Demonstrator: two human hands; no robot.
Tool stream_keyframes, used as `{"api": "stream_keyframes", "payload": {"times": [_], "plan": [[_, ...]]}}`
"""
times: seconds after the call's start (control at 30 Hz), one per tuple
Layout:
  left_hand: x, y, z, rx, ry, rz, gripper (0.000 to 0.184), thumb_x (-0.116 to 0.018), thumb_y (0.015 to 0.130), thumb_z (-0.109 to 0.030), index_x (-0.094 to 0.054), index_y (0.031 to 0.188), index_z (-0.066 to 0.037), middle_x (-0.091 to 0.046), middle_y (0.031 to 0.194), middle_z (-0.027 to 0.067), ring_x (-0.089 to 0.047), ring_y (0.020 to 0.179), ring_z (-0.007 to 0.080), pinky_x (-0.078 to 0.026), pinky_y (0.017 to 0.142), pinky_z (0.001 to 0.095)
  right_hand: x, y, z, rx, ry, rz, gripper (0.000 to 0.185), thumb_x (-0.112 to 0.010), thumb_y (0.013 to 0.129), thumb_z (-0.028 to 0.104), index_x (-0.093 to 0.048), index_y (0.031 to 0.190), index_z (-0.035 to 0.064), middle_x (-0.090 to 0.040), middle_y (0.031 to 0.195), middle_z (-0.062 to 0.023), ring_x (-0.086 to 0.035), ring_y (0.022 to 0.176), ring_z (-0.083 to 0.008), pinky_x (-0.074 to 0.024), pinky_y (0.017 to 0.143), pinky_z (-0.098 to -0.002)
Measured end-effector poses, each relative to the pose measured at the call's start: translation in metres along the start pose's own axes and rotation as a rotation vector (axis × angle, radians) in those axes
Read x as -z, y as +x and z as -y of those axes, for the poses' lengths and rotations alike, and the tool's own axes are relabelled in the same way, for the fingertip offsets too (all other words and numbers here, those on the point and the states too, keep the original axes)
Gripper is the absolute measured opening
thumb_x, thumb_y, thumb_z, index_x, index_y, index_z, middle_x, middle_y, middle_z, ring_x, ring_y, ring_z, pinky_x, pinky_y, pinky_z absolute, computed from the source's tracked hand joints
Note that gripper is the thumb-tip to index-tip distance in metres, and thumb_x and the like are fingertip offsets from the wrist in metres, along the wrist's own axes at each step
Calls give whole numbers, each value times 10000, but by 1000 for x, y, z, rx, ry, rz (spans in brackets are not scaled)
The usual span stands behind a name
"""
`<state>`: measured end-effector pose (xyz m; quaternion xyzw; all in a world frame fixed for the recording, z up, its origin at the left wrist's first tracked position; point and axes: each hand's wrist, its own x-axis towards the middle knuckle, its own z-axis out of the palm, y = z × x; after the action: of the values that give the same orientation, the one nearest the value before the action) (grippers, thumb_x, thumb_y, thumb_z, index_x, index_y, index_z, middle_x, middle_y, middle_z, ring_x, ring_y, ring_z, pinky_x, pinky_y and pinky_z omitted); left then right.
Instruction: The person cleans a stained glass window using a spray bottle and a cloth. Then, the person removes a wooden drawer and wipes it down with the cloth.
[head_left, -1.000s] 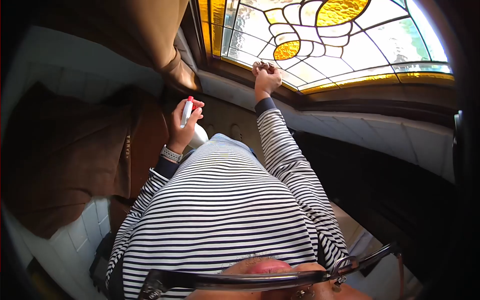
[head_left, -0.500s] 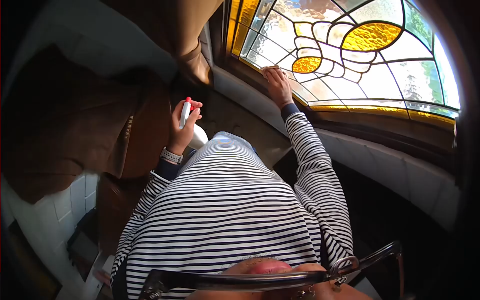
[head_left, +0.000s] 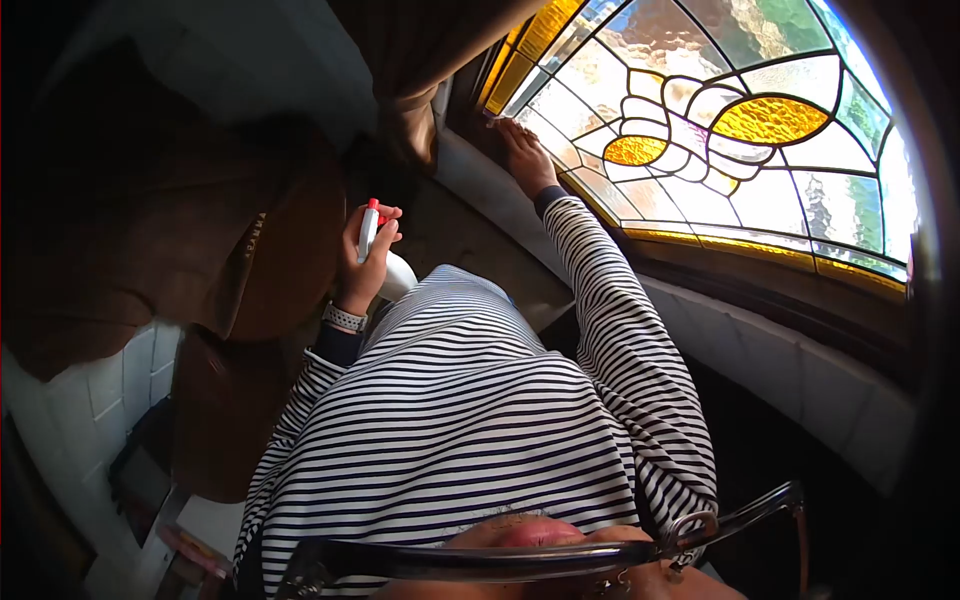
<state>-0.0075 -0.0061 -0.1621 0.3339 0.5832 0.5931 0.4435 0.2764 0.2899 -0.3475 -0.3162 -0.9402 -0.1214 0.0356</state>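
My left hand [head_left: 362,262] is wrapped round a spray bottle [head_left: 398,274] in front of my body. Its white and red trigger head sticks up past my fingers, and part of the bottle is hidden by the hand. My right hand [head_left: 526,158] reaches to the lower left corner of a stained-glass window [head_left: 690,140]. Under its fingers is a cloth [head_left: 494,122], of which only a small pale edge shows. The fingers press against the dark frame beside the glass.
A brown curtain [head_left: 405,80] hangs just left of the window. Below the window runs a pale tiled wall [head_left: 740,330]. A dark brown cloth-like drape [head_left: 190,220] with lettering near it fills the left side.
My right hand has moved with the cloth leftward from the lower glass to the window's left corner and frame. My left hand still holds the spray bottle in nearly the same spot.
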Motion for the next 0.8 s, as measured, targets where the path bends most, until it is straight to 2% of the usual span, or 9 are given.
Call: {"api": "stream_keyframes", "payload": {"times": [0.07,0.13,0.17,0.3,0.4,0.43,0.53,0.7,0.8], "plan": [[0,-1,-2,4,-15,-14,201,-738,1088,-138,-722,1262,-39,-763,1245,80,-742,1191,179,-654,913,337,-3,4,2,-42,12,-38,697,-569,996,98,-470,1674,-27,-390,1790,-126,-364,1676,-300,-321,1373,-456],[2,-4,0,14,-18,-22,190,-736,1088,-128,-722,1258,-44,-763,1239,68,-740,1186,171,-646,907,331,38,14,6,-97,54,-137,709,-565,992,89,-457,1683,-24,-399,1778,-128,-362,1674,-303,-314,1376,-463],[3,-4,2,13,-17,-25,190,-736,1088,-127,-722,1258,-44,-763,1238,68,-740,1185,171,-646,907,332,61,22,1,-103,197,-187,716,-552,997,77,-441,1701,0,-414,1758,-142,-353,1673,-309,-299,1376,-480],[9,-4,7,14,-23,-16,185,-732,1089,-126,-721,1255,-43,-763,1237,69,-740,1177,169,-648,903,332,124,26,2,-198,142,-268,738,-547,991,62,-431,1719,31,-397,1772,-114,-340,1680,-289,-292,1367,-492],[8,-3,7,15,-16,-8,184,-729,1091,-125,-720,1254,-41,-763,1239,71,-741,1173,170,-652,899,331,104,18,13,-160,66,-235,734,-580,970,75,-461,1693,34,-451,1753,-110,-354,1676,-263,-322,1359,-452],[4,-1,6,18,-11,6,184,-729,1091,-124,-720,1254,-40,-764,1238,72,-742,1171,171,-653,899,331,48,10,7,-147,162,-156,737,-562,982,63,-440,1708,39,-419,1784,-108,-342,1683,-251,-314,1364,-433],[-1,3,1,8,-1,33,184,-728,1092,-126,-721,1253,-40,-764,1239,76,-743,1165,174,-657,901,334,16,-2,22,-196,13,6,715,-529,1005,89,-431,1709,13,-389,1806,-89,-330,1688,-234,-282,1374,-419],[-3,2,-5,8,27,76,186,-729,1094,-148,-725,1247,-42,-761,1242,81,-741,1144,167,-661,909,336,21,-41,21,-218,-90,89,722,-526,1011,134,-430,1716,8,-378,1814,-77,-327,1687,-217,-271,1371,-418],[1,0,1,27,64,105,228,-711,1106,-145,-699,1302,-28,-740,1279,106,-733,1230,201,-680,930,353,28,-85,6,-233,-140,99,736,-526,1011,144,-417,1727,13,-350,1830,-64,-299,1698,-217,-261,1371,-418]]}}
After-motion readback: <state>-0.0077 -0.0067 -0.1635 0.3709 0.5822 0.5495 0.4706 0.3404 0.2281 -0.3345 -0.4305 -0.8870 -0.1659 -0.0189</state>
